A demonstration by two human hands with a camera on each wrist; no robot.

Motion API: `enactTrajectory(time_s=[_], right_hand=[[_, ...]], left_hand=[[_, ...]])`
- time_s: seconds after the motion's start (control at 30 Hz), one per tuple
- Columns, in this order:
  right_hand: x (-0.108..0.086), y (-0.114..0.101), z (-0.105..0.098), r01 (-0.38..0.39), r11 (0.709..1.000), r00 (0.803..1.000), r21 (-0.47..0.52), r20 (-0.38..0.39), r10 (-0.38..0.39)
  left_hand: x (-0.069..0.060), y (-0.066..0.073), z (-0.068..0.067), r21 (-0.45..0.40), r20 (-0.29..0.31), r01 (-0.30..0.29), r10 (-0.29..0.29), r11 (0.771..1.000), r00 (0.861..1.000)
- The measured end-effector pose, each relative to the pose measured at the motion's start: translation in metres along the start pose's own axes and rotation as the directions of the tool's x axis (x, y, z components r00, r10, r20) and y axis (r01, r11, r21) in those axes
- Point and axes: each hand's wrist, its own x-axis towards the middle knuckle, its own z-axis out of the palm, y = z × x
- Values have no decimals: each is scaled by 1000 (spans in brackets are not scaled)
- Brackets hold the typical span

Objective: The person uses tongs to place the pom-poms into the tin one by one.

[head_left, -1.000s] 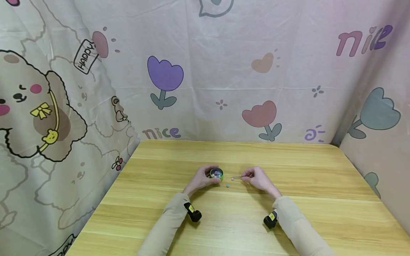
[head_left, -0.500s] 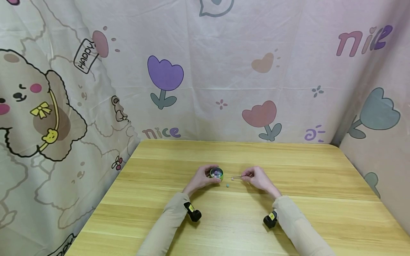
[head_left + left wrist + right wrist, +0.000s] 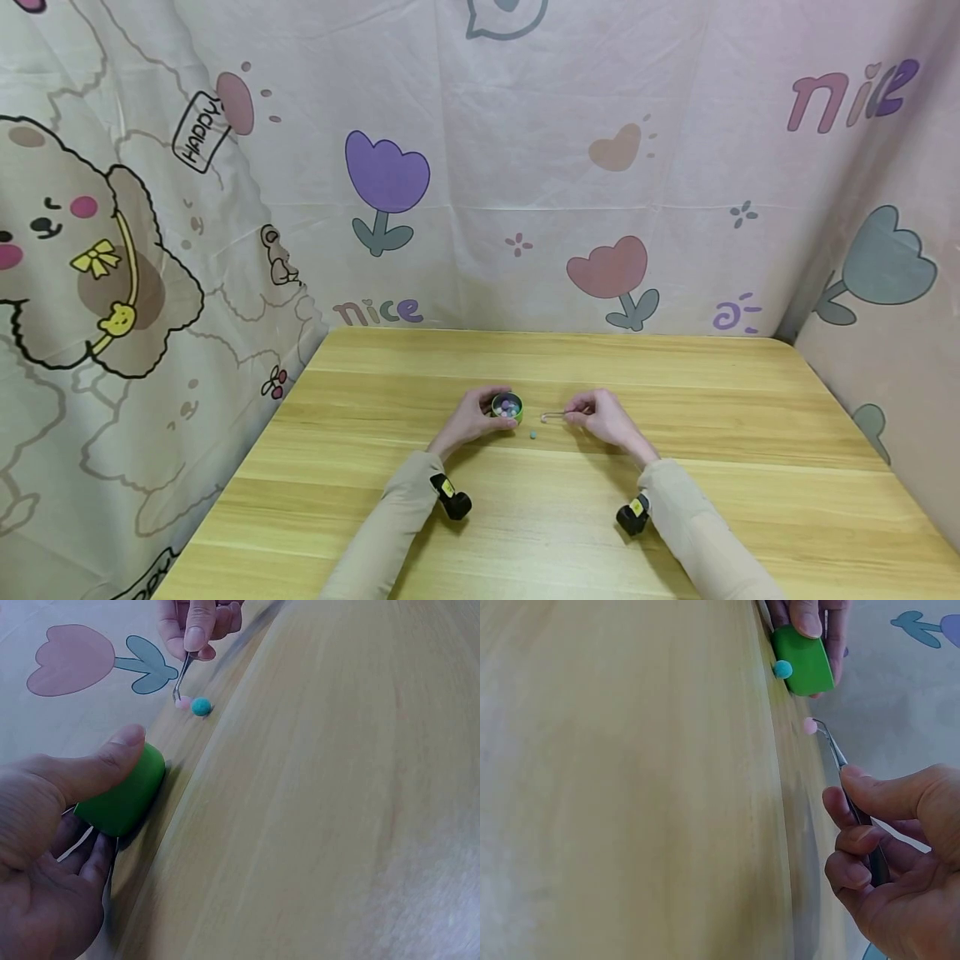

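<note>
My left hand (image 3: 480, 412) holds a small green cup (image 3: 507, 408), thumb on the near side and fingers around the far side. Several pale and purple pompoms lie in the cup. The right hand (image 3: 603, 417) pinches bent-tip tweezers (image 3: 845, 769) between thumb and fingers, tips pointing toward the cup. A pink pompom (image 3: 811, 726) is at the tips, to the right of the cup; whether it is lifted off the table I cannot tell. Between the hands, nearer to me, a teal pompom (image 3: 533, 435) rests on the table.
The wooden table (image 3: 480, 533) stretches out around both hands. Behind it hangs a printed cloth (image 3: 487, 167), with another cloth (image 3: 150, 433) at the left side. Black wrist cameras (image 3: 452, 498) sit on both sleeves.
The tweezer tips and pink pompom have shifted very slightly away from me. My left hand, the green cup and the teal pompom have stayed in place.
</note>
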Motion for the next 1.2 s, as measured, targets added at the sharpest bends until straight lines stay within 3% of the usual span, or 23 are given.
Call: enactTrajectory(time_s=[0.27, 1.2], right_hand=[[-1, -3, -1, -25, 1000, 1000, 9, -7, 25], [3, -21, 2, -12, 1000, 999, 14, -50, 13]], left_hand=[[1, -1, 1, 5, -9, 24, -24, 1000, 1000], [-2, 4, 0, 23, 6, -7, 7, 1000, 1000]])
